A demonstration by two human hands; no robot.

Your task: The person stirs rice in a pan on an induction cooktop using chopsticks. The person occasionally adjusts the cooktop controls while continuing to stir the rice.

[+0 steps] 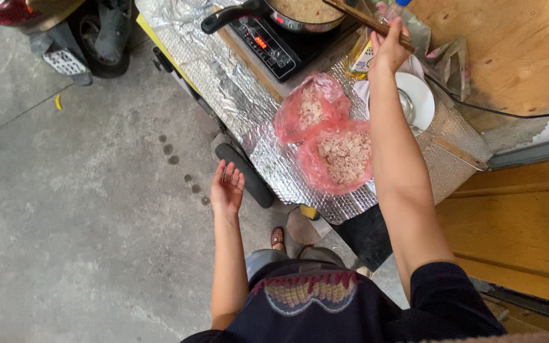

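Chopsticks pinched in right hand fingers, tips over pan; left hand empty.

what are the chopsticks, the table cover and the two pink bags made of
Chopsticks, held in the right hand: probably wood or bamboo, matt brown with no shine. Table cover: looks like metallic foil sheeting, silver, crinkled and embossed, glinting. Pink bags: thin translucent plastic film, glossy and wrinkled, with pale chopped food showing through. The left hand hangs open beside the table, holding nothing.
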